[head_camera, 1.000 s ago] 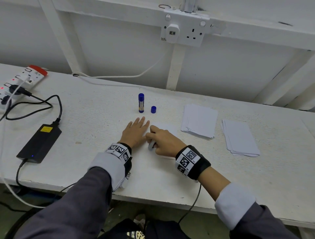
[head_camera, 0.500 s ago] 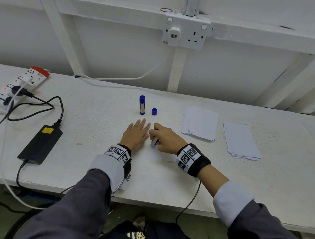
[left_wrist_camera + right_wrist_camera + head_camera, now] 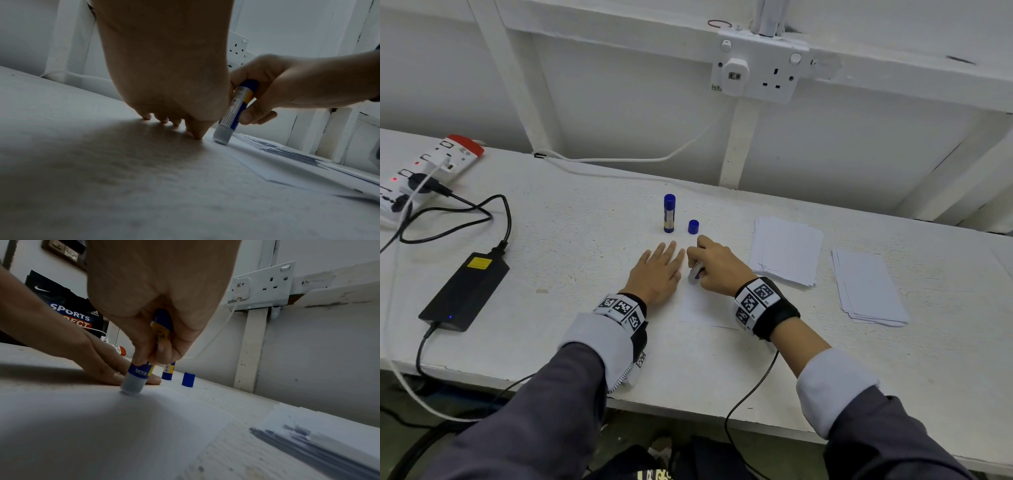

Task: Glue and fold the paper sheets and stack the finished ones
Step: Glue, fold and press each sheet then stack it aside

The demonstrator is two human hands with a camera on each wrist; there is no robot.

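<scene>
Right hand [image 3: 717,265] grips the glue stick [image 3: 232,112] on the sheet [image 3: 102,426]; left hand [image 3: 657,274], flat at 9 o'clock, should pin it; stroke evenly

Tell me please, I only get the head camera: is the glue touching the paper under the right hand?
Observer: Yes. The right wrist view shows the glue stick tip-down on the sheet, gripped by the right hand.
Operator: Is its lid on?
Observer: No. The left wrist view shows its bare clear end on the sheet. A loose cap stands further back.
Operator: What's the left hand doing?
Observer: In its own wrist view the left hand has its palm raised and its fingertips pressed down right beside the glue stick.
</scene>
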